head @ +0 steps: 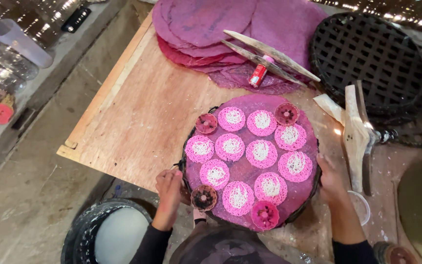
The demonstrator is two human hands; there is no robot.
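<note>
Your round tray [313,188] shows black woven wicker at its rim, and a purple cloth [250,172] covers its top. On that cloth lie 10 lacy discs [261,153], bright pink at the edge and white in the middle, in a fine netted pattern. Around them sit 5 flower-shaped moulds [204,197], dark maroon to hot pink. Beyond the tray, the stacked sheets [206,24] are magenta and deep red, with a small red can [258,76] on them. To the right of the tray, the lattice trays [367,58] are black in an open criss-cross weave. The worktop [137,112] is pale brown wood grain. Your sleeves [150,244] are black.
</note>
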